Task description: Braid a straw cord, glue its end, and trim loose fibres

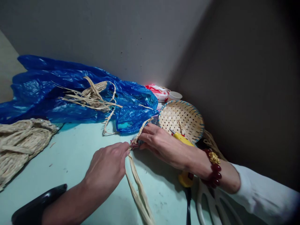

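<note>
Two flat, cream-coloured straw strands [142,195] trail over the pale green table [166,195] up to the left hand [106,162], whose fingertips pinch them. The right hand [161,143] touches a plaited cream braid [142,129] just beyond; whether it grips cannot be told. Behind lies blue plastic [131,120].

Dim, cool light is falling across the table [79,140], while the blue plastic [47,93] is throwing back glints. Shadow is pooling beneath the right grip [161,142], the right-hand wall [246,87] is sinking toward black, and the white sleeve [264,190] is blurring edgeward.
</note>
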`<state>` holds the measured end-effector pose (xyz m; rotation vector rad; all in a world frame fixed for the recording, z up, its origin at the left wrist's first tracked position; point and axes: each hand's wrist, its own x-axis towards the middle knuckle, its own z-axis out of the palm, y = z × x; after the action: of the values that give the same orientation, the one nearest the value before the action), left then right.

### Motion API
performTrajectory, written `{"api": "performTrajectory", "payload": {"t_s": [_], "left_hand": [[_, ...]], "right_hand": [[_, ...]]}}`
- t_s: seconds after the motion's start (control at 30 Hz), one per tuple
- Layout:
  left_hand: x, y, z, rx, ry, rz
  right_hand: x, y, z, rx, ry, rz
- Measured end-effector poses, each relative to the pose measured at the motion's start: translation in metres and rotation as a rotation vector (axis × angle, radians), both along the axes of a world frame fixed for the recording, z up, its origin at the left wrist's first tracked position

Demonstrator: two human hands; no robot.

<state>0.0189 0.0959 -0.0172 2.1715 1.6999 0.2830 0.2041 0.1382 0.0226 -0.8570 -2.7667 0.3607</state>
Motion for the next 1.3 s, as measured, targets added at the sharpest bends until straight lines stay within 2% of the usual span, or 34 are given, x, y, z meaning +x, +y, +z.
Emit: {"api": "performTrajectory", "payload": {"t_s": [0.17, 0.3, 0.4, 0.53, 0.7, 0.9, 1.0, 1.1, 1.2, 1.3], "left_hand": [[0.001, 0.003, 0.006, -0.039, -0.017, -0.013], [-0.002, -0.003, 0.008, -0.088, -0.095, -0.018], [-0.006, -0.012, 0.008, -0.134, -0.206, -0.014], [-0.008, -0.017, 0.006, -0.229, -0.464, -0.03], [-0.003, -0.021, 0.003, -0.463, -0.745, -0.008], [0.0, -0.028, 0.003, -0.575, -0.904, 0.015], [0.0, -0.029, 0.001, -0.578, -0.924, 0.001], [0.0, -0.028, -0.002, -0.554, -0.898, -0.024], [0.0, -0.027, -0.004, -0.504, -0.821, -0.056], [0.001, -0.03, 0.001, -0.366, -0.707, -0.078]], "right_hand": [[-0.001, -0.006, -0.003, -0.039, -0.039, -0.079], [0.0, -0.018, 0.0, -0.102, 0.038, -0.222], [0.003, -0.035, 0.0, -0.165, 0.145, -0.375], [0.004, -0.066, -0.008, -0.174, 0.208, -0.585], [-0.013, -0.095, -0.013, -0.322, 0.299, -0.567], [-0.027, -0.095, -0.017, -0.465, 0.51, -0.667], [-0.026, -0.092, -0.029, -0.496, 0.549, -0.689], [-0.025, -0.09, -0.038, -0.545, 0.571, -0.654], [-0.027, -0.088, -0.038, -0.577, 0.601, -0.611], [-0.027, -0.088, -0.034, -0.552, 0.633, -0.636]]}}
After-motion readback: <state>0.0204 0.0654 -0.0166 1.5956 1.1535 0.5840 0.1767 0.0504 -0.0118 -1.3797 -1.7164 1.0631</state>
